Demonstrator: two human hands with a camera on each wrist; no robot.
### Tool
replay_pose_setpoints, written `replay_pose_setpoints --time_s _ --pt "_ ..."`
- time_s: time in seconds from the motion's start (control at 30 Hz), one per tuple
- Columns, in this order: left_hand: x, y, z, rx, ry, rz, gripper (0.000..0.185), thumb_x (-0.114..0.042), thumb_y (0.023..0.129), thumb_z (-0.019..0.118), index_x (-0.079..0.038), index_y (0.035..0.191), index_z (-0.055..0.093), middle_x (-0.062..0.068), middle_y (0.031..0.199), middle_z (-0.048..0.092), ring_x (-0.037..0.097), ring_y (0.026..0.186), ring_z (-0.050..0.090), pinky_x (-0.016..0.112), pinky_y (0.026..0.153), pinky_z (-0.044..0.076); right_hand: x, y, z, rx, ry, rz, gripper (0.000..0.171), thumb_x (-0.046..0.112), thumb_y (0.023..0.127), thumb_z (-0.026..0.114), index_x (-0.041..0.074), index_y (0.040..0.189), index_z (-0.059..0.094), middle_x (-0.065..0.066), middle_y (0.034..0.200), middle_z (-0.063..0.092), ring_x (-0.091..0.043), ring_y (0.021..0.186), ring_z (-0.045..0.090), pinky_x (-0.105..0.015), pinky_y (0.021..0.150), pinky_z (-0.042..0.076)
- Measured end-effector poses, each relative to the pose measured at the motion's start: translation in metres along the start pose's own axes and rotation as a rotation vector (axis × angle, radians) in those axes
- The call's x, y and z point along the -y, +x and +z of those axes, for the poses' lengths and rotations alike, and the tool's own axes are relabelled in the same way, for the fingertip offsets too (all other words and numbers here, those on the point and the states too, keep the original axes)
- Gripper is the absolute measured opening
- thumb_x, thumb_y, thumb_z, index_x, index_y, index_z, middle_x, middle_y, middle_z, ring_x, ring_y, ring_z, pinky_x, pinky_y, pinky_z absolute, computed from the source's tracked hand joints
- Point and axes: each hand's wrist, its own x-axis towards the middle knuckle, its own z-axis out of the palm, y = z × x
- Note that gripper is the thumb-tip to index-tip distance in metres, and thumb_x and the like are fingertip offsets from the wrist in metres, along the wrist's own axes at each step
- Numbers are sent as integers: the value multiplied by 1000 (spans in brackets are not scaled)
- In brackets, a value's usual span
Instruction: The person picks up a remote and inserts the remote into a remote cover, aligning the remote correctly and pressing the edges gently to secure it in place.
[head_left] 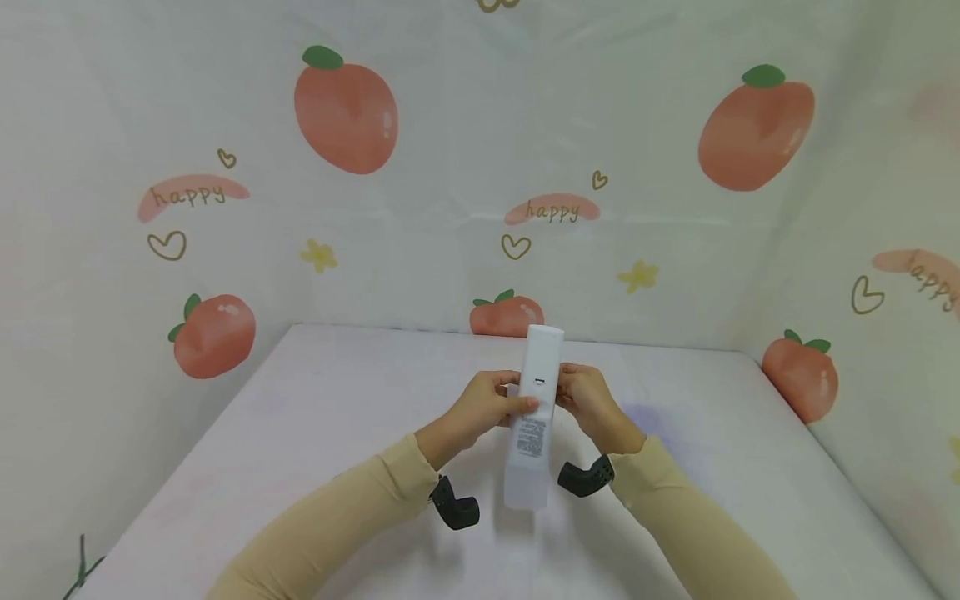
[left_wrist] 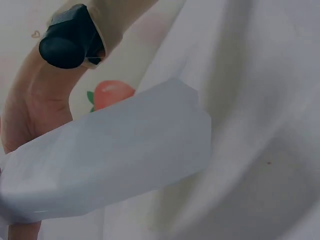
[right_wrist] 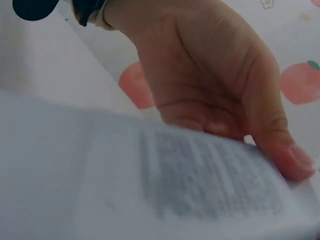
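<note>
A long white device (head_left: 536, 423) is held in the middle of the scene above a pale table (head_left: 360, 375), its far end tipped slightly to the right and its near end to the left. It is grasped from the left by a person's left hand (head_left: 483, 406), the thumb laid across the face, just beside a small dark mark (head_left: 539, 381) and a block of grey print (head_left: 532, 437). The right edge is met by the bent fingers of the right hand (head_left: 594, 404); whether the device is pinched there or only touched cannot be told, as the fingertips are hidden behind it. The near end is left uncovered by either hand, and a shadow is cast on the table below. Cream sleeves (head_left: 330, 517) are worn on both arms, with a black camera (head_left: 455, 508) strapped at each wrist. A faint violet patch (head_left: 651, 423) is seen on the table to the right. The far side is closed off by a white backdrop (head_left: 457, 125) printed with red fruit, yellow flowers, hearts and the word "happy".
</note>
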Motion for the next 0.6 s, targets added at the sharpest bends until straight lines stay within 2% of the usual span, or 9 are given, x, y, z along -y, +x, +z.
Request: replay_pose_setpoints --time_s 0.07,0.13,0.23,0.33,0.47,0.6 --pt "3 1 -1 -19 18 31 38 -12 86 74 -1 120 63 14 99 69 17 81 66 36 75 59 -16 10 7 -94 35 10 22 3 98 48 -10 113 57 2 85 62 -10 75 57 -22 72 49" --pt "6 3 -1 -55 40 75 35 -13 85 75 0 116 64 14 98 68 16 80 65 35 73 59 -26 11 13 -137 89 25 21 7 100 46 -8 112 55 2 86 61 -9 73 57 -21 68 49" --pt "12 6 0 -119 77 123 33 -15 83 77 1 110 66 15 95 65 15 78 61 32 68 59 -32 4 17 -125 141 25 27 22 104 44 0 119 49 0 95 60 -9 76 60 -22 68 50" --pt "16 6 1 -170 112 137 33 -17 80 80 1 105 67 13 93 64 15 77 59 31 65 58 -34 -2 19 -80 106 0 40 30 102 49 5 133 42 -6 108 60 -12 83 65 -26 72 53" --pt "17 6 2 -165 131 152 36 -18 79 81 3 104 66 13 95 65 15 77 61 32 66 58 -34 -3 15 -52 36 -17 48 25 97 60 8 138 42 -8 111 63 -15 87 67 -32 75 55" --pt "19 4 4 -116 101 152 40 -19 80 80 1 111 63 15 103 65 15 79 62 33 71 58 -35 -1 7 -39 9 -16 44 19 97 59 9 136 43 -4 106 64 -15 87 67 -33 75 55"
